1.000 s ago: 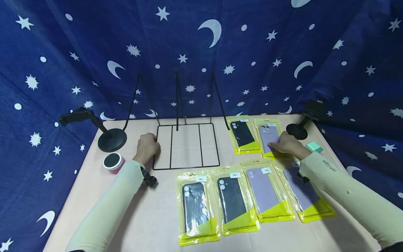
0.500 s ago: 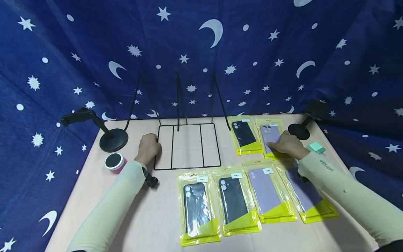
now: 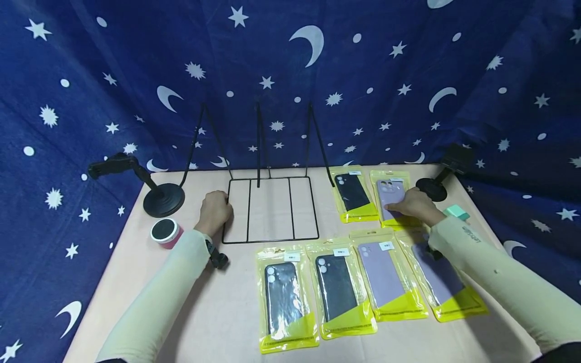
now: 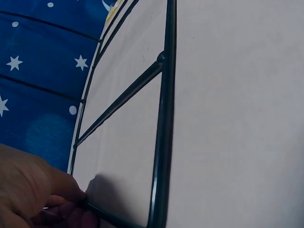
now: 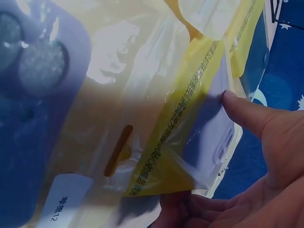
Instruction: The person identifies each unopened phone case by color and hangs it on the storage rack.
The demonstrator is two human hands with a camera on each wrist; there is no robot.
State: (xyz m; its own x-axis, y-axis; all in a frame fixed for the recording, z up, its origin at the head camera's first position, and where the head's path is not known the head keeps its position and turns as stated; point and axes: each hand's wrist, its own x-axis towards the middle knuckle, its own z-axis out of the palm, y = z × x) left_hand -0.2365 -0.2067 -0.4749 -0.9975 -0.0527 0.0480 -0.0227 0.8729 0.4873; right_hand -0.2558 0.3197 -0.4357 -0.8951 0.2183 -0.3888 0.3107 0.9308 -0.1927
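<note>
At the left of the table, my left hand [image 3: 214, 213] grips the left edge of a black wire rack [image 3: 248, 212]. In the left wrist view, thumb and fingers of the hand [image 4: 28, 185] pinch the frame's thin bar near its corner. At the back right, my right hand [image 3: 416, 205] holds a yellow-clear packet with a purple phone case [image 3: 389, 193], which lies on the table. The right wrist view shows the thumb on the purple case [image 5: 209, 123] and the other fingers curled at the packet's edge, partly hidden beneath it.
A packet with a black phone case [image 3: 351, 191] lies between rack and right hand. Several more packets [image 3: 338, 287] form a front row. Black stands [image 3: 164, 200] flank the rack and packets. A pink tub [image 3: 164, 232] and a teal block [image 3: 456, 212] sit nearby; a starry curtain hangs behind.
</note>
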